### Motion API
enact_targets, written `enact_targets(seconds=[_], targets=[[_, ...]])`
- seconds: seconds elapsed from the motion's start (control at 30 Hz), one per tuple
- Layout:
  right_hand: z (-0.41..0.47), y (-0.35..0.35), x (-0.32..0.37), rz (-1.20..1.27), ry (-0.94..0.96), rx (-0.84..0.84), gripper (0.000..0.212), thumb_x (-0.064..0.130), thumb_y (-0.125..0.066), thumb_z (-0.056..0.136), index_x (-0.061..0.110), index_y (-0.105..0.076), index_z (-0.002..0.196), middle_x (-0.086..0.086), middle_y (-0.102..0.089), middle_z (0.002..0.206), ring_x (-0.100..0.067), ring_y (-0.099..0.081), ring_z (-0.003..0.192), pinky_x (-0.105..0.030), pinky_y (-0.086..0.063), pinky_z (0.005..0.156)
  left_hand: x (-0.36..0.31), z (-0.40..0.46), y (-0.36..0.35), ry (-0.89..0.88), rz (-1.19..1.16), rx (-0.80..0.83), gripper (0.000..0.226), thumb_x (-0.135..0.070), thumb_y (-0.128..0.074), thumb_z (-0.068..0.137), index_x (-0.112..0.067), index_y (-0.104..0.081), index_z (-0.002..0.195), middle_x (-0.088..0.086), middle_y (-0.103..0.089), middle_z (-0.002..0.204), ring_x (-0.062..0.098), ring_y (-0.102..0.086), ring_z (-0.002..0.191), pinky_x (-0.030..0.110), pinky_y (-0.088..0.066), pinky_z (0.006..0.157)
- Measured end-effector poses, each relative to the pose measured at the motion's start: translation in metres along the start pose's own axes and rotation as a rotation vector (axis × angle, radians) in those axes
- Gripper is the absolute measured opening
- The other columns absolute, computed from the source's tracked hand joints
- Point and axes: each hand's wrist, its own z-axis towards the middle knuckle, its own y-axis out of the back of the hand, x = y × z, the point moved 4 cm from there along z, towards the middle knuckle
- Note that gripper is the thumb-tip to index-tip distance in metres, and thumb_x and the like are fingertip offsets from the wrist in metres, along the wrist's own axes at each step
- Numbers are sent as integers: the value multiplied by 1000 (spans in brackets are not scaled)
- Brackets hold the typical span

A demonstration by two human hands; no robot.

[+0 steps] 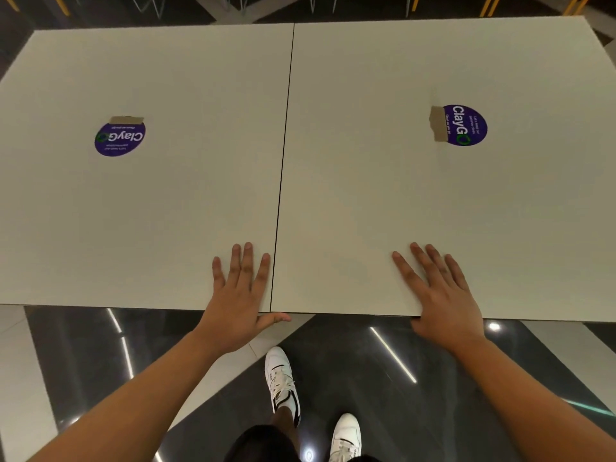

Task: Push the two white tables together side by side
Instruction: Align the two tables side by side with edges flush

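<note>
Two white tables stand side by side with only a thin dark seam (283, 168) between them. The left table (166, 201) carries a round purple sticker (120, 138). The right table (416, 201) has a matching sticker (465, 125). My left hand (238, 295) lies flat on the near right corner of the left table, fingers spread on top and thumb below the front edge. My right hand (440, 295) rests the same way on the near edge of the right table, with its thumb hidden under the edge.
Glossy dark and light floor tiles (366, 378) lie below the near edge, and my white shoes (283, 381) stand there. Chair legs, some yellow, (493, 5) stand beyond the far edge. Brown tape patches sit beside both stickers.
</note>
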Motion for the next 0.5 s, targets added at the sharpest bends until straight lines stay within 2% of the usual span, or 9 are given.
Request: enact_targets(seconds=[0.07, 0.17, 0.33, 0.4, 0.5], targets=[[0, -2, -2, -13, 1, 9, 118, 49, -67, 68, 29, -4, 166, -11, -10, 172, -33, -6, 158, -59, -17, 125, 0, 0, -1, -2, 12, 9, 116, -91, -17, 88, -4, -2, 164, 29, 10, 169, 48, 9, 156, 75, -11, 120], [0, -5, -4, -34, -5, -9, 125, 38, -79, 66, 29, -4, 166, -11, -10, 172, -34, -5, 158, -59, -16, 125, -2, 0, 0, -1, 25, 33, 116, -91, -14, 87, -5, 0, 164, 29, 10, 169, 49, 9, 156, 74, -10, 121], [2, -5, -3, -52, -13, 5, 127, 33, -82, 67, 29, -1, 165, -11, -9, 172, -34, -5, 158, -58, -15, 126, 0, 0, -2, 16, 24, 57, 116, -91, -12, 87, -5, 2, 164, 28, 12, 169, 49, 9, 156, 74, -10, 121], [1, -1, -1, -41, -4, -3, 125, 34, -82, 70, 28, -1, 166, -12, -8, 172, -34, -4, 158, -57, -14, 126, -2, 0, -1, 26, 27, 83, 117, -93, -11, 85, -7, 8, 163, 26, 18, 169, 47, 15, 156, 72, -6, 122], [-1, 5, 4, -11, 11, 48, 121, 50, -74, 78, 33, 9, 163, -6, 7, 173, -29, 11, 158, -53, 0, 128, 8, -1, 7, 24, -25, 119, 118, -97, -11, 80, -19, 23, 161, 13, 32, 167, 33, 28, 155, 61, 7, 126]])
